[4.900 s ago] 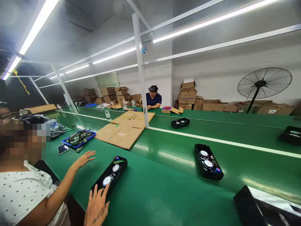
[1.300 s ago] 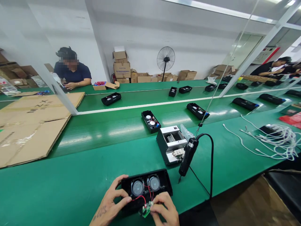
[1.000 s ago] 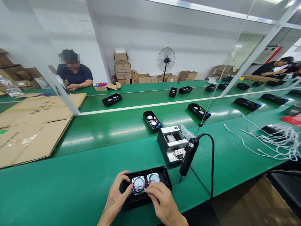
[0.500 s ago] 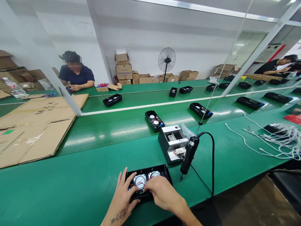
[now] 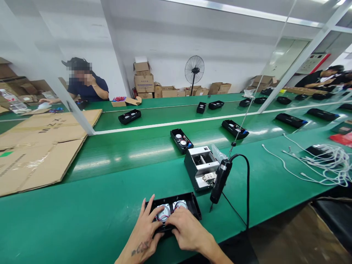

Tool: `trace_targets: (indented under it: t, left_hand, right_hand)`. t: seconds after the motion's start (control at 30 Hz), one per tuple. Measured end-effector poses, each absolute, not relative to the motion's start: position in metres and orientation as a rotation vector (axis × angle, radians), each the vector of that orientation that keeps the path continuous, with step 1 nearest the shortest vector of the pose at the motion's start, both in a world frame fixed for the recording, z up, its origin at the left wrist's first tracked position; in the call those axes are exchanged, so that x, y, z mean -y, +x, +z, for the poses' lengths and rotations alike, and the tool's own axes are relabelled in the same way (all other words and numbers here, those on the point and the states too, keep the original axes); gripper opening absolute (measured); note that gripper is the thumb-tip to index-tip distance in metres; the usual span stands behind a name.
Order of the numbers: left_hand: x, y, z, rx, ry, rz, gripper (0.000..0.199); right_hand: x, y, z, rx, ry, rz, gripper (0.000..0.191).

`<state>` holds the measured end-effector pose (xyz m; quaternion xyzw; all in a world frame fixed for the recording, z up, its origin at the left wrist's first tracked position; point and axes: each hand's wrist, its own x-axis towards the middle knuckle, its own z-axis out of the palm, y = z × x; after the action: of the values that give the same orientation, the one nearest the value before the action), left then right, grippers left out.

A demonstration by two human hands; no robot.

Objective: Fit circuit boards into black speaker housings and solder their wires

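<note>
Along the room runs a green bench (image 5: 90, 216) with a moving belt (image 5: 132, 150) down its middle, so open black housings (image 5: 181, 140) ride past each seat in a spaced row. Flattened cardboard (image 5: 41, 146) lies on the left part of the bench, off the belt. Across it a co-worker (image 5: 85, 86) sits at the far side with a hand raised to the face. On the right a tangle of white cables (image 5: 324, 161) lies spread within reach of the next seat. Just beyond the hands stands a small grey feeder box (image 5: 202, 167), and beside it a black screwdriver (image 5: 219, 181) hangs tip down on a cord, kept at working height near the casing.

At the near edge, square to the person, lies the speaker shell (image 5: 189, 203), open side up with two round drivers showing. The left hand (image 5: 147, 229) lies over its left end, fingers spread and bent, pinning it to the bench. The right hand (image 5: 187, 229) covers the middle and front rim, fingers curled down into the shell, seemingly pressing a part among the red wires (image 5: 161, 217); what the fingertips grip is hidden under the knuckles, so I cannot tell.
</note>
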<state>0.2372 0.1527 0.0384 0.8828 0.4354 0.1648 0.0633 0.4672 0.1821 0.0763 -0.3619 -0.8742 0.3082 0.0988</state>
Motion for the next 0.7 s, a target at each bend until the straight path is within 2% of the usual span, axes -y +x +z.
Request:
trace_targets:
  t: [0.23, 0.5, 0.6, 0.7]
  left_hand:
    - [-0.159, 0.234, 0.035, -1.29, 2.72, 0.476, 0.047]
    - [-0.17, 0.228, -0.012, -1.229, 2.975, 0.664, 0.053]
    - [-0.179, 0.229, -0.005, -1.191, 2.859, 0.643, 0.04]
    - [-0.196, 0.233, 0.031, -1.219, 2.512, 0.447, 0.022]
  right_hand:
    - [-0.176, 0.459, 0.068, 2.619, -1.164, 0.767, 0.03]
    - [-0.183, 0.454, 0.048, 2.659, -1.165, 0.839, 0.038]
    - [-0.192, 0.455, 0.053, 2.616, -1.187, 0.878, 0.037]
    - [-0.21, 0.456, 0.072, 2.587, -1.145, 0.975, 0.04]
